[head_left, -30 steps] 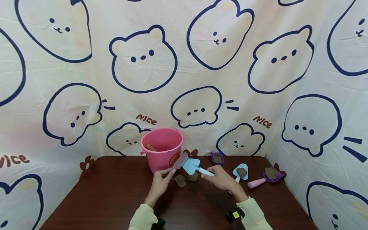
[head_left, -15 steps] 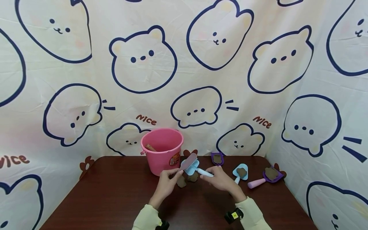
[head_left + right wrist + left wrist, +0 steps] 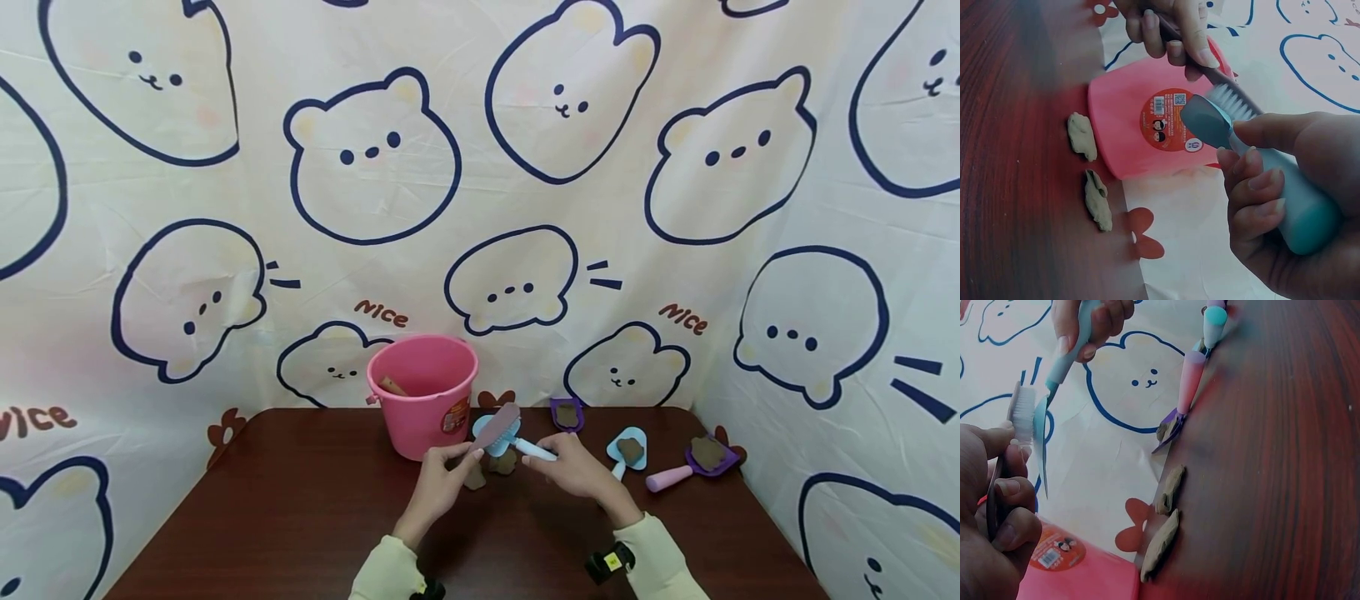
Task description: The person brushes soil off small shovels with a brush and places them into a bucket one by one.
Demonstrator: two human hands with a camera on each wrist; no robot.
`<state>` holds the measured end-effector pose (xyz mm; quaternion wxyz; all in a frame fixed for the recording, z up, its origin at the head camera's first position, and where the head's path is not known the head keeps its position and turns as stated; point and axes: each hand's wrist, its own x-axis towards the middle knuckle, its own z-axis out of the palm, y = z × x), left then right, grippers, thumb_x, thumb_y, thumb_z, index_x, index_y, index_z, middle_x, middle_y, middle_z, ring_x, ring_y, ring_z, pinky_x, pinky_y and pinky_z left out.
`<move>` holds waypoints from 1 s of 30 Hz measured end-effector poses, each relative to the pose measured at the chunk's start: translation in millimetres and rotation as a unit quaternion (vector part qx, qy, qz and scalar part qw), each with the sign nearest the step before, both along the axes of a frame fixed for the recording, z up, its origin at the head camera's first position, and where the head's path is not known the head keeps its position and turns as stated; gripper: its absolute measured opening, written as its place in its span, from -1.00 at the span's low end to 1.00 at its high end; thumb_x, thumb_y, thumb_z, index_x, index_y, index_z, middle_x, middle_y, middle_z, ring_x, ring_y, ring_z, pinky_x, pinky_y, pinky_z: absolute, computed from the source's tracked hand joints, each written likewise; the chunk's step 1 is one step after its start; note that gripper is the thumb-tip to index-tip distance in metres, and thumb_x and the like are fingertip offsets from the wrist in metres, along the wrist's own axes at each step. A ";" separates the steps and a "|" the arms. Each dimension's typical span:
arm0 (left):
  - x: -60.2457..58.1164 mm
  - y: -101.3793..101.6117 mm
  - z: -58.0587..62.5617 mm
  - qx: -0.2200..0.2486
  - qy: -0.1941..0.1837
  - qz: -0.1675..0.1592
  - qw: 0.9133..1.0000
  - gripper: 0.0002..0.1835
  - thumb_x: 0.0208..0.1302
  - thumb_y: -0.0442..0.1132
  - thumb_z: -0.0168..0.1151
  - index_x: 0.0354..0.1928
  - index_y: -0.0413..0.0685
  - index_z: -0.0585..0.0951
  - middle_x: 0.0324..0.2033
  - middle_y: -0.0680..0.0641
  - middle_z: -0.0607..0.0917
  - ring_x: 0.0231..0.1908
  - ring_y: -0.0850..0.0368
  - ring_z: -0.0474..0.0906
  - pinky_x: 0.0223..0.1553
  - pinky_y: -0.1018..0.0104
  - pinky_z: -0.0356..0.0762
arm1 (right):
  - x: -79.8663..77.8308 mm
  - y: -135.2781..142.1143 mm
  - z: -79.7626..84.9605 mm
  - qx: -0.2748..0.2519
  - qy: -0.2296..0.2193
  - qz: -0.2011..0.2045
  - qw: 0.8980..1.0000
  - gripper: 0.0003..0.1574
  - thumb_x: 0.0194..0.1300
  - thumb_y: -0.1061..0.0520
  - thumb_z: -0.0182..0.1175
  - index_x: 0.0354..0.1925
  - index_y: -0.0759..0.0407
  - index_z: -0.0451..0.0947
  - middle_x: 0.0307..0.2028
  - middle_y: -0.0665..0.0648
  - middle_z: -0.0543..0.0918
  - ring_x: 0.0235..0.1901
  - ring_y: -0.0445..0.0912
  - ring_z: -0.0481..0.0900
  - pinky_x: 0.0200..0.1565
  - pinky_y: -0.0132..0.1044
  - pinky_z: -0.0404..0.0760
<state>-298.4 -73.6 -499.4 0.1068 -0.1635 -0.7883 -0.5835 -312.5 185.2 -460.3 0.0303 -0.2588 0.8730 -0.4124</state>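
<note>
Watching remotely, I see the brush (image 3: 497,427), pinched by the left hand (image 3: 437,482), shifted right from the pink bucket (image 3: 420,429) since a second ago; right of that bucket, it now overlaps the blue trowel (image 3: 535,450) gripped by the right hand (image 3: 567,464). I count one bucket, one brush, two loose brown lumps (image 3: 1082,136) near the bucket, and farther right three shovels (image 3: 670,478), each bearing one lump.
</note>
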 end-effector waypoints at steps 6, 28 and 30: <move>7.0 -2.7 9.6 0.018 -0.013 0.004 1.000 -0.66 0.43 -0.14 0.29 0.10 -0.19 0.72 -0.30 -0.08 0.73 -0.30 0.07 0.49 -0.36 0.40 0.40 | -1.4 0.4 0.6 -0.002 0.001 0.009 1.000 -0.63 0.47 -0.07 0.22 -0.43 0.11 0.58 -0.67 -0.06 0.37 -0.70 -0.23 0.24 -0.64 -0.40 0.24; -15.3 -30.3 -15.2 0.018 -0.013 0.057 0.998 -0.73 0.43 -0.15 0.29 0.01 -0.15 0.76 -0.23 -0.24 0.74 -0.32 0.05 0.56 -0.37 0.38 0.46 | 3.6 0.8 7.6 0.006 -0.013 0.010 1.000 -0.65 0.45 -0.09 0.25 -0.35 0.13 0.64 -0.67 -0.03 0.39 -0.68 -0.21 0.26 -0.63 -0.37 0.28; -15.9 -32.4 -15.5 0.015 -0.013 0.060 0.998 -0.73 0.43 -0.15 0.29 -0.01 -0.18 0.76 -0.30 -0.25 0.71 -0.32 0.04 0.53 -0.37 0.38 0.45 | 3.8 1.0 8.0 0.005 -0.011 0.011 1.000 -0.66 0.44 -0.09 0.25 -0.34 0.12 0.64 -0.67 -0.04 0.39 -0.69 -0.21 0.26 -0.63 -0.38 0.28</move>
